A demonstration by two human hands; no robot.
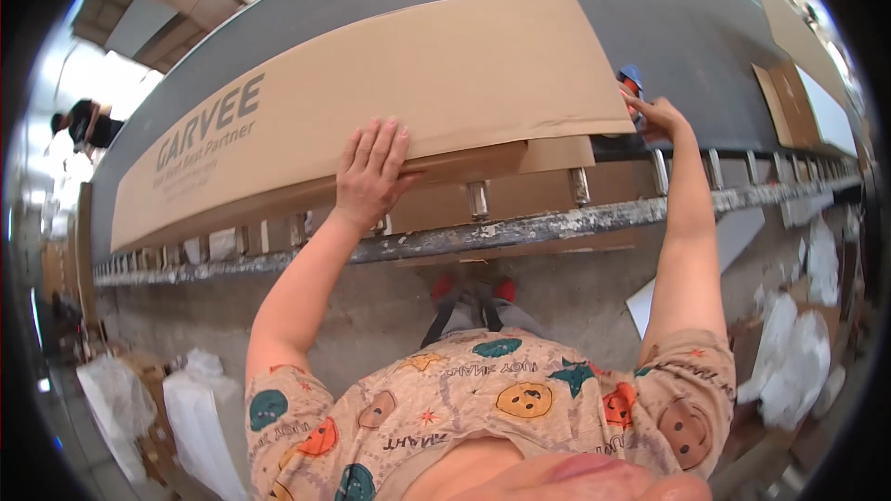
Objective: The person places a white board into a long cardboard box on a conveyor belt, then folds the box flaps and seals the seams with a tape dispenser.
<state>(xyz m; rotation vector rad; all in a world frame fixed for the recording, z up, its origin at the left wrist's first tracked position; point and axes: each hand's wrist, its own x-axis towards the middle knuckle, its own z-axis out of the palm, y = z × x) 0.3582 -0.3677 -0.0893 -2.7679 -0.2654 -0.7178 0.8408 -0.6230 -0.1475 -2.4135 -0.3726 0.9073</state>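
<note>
1. Here's the long brown cardboard box [408, 83], lying lengthwise on the dark surface [691, 32], its near edge reaching over the metal rollers [579, 186].
2. Left hand [373, 172] now: the grip is wide, palm down, fingers flat on the box's top near the front edge, thumb by that edge, nothing clasped.
3. Over at the box's right end, the right hand [659, 119] has its fingers bent inward, close to a small blue-and-red object [631, 79].
4. Is that grip closed around it? From here I can't tell; the fingers and the box's corner cover part of it.
5. Below the near edge, a cardboard flap [557, 154] juts out, and farther right stands an open carton [796, 109].
</note>
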